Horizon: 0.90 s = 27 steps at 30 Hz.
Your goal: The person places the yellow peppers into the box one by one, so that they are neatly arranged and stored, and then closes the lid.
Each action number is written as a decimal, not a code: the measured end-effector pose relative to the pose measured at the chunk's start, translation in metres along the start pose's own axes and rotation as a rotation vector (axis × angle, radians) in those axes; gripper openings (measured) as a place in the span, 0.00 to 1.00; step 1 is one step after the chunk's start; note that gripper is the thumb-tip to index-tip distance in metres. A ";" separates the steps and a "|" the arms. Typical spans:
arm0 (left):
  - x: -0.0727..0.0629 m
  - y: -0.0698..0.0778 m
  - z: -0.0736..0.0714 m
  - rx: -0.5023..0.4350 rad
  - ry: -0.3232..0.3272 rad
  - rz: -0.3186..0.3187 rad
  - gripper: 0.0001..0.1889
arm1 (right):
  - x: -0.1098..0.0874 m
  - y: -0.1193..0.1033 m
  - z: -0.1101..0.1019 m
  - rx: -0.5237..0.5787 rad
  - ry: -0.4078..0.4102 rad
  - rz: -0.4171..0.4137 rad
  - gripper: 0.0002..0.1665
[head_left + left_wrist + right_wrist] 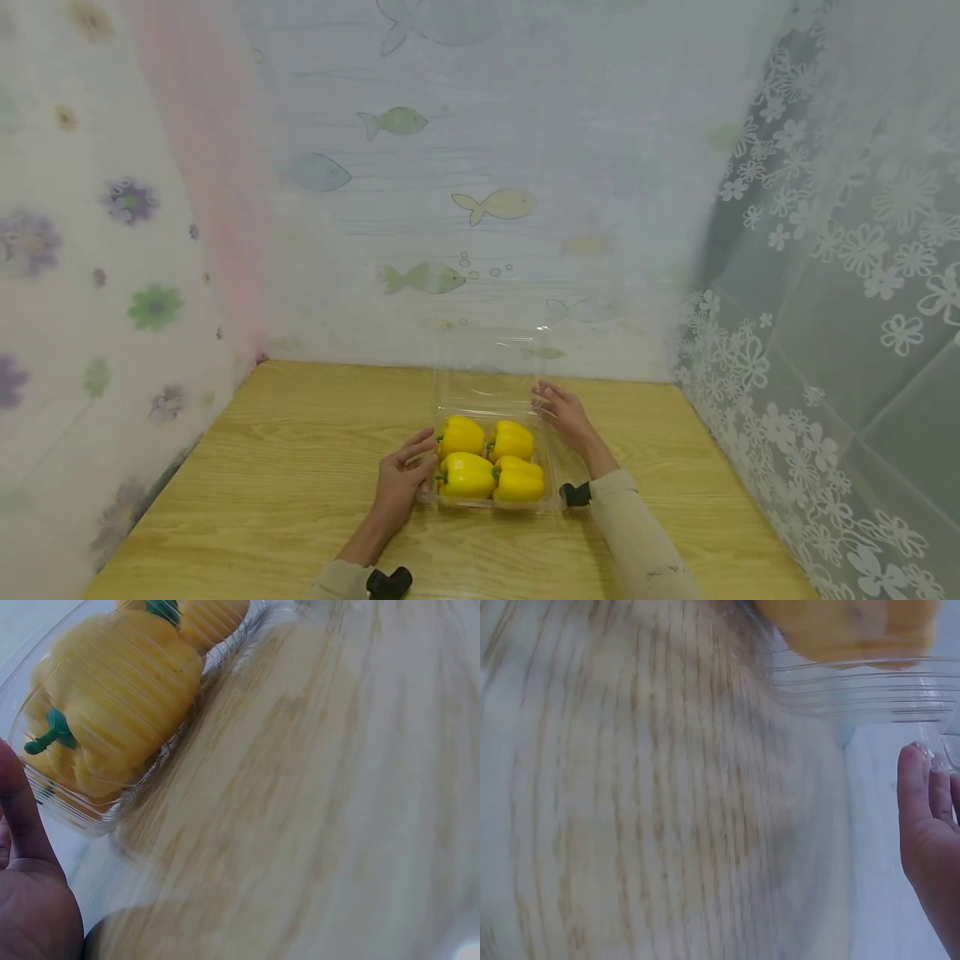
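A clear plastic clamshell box (486,503) lies on the table with yellow bell peppers (467,476) in its base, set in two rows. Their green stems point mostly left. The hinged lid (491,371) stands raised at the back. My left hand (401,477) is at the left side of the base, fingers fairly straight against the wall. In the left wrist view, one digit (19,802) reaches the box's corner beside a pepper (124,697). My right hand (564,415) has its extended fingertips at the lid's right edge; the right wrist view shows fingertips (913,769) touching the clear plastic.
The wood-grain table (300,467) runs back to a wall covering printed with fish (423,277). Flowered sheets (153,307) hang on the left, and a white-flowered curtain (862,250) on the right. Dark wrist cameras (390,582) sit on both sleeves.
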<state>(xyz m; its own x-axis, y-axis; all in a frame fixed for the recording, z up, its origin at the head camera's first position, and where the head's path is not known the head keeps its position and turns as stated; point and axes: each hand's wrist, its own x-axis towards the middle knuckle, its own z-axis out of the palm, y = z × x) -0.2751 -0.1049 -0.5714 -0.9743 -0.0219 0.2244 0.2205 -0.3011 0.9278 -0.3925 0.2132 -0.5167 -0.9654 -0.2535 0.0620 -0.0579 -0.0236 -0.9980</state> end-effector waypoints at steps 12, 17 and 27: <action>0.000 0.001 -0.001 0.007 -0.003 -0.002 0.18 | 0.002 0.003 -0.004 0.033 -0.023 -0.021 0.31; 0.001 0.001 -0.001 0.007 0.001 -0.003 0.18 | 0.003 0.005 -0.006 0.034 -0.046 -0.034 0.31; 0.001 -0.001 -0.002 -0.013 -0.008 0.011 0.19 | -0.001 0.006 -0.007 0.036 -0.070 -0.074 0.31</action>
<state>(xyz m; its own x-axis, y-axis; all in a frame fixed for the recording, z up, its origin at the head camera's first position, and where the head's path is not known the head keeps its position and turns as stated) -0.2763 -0.1063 -0.5724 -0.9714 -0.0176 0.2367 0.2302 -0.3129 0.9215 -0.3939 0.2197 -0.5225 -0.9387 -0.3164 0.1372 -0.1180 -0.0790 -0.9899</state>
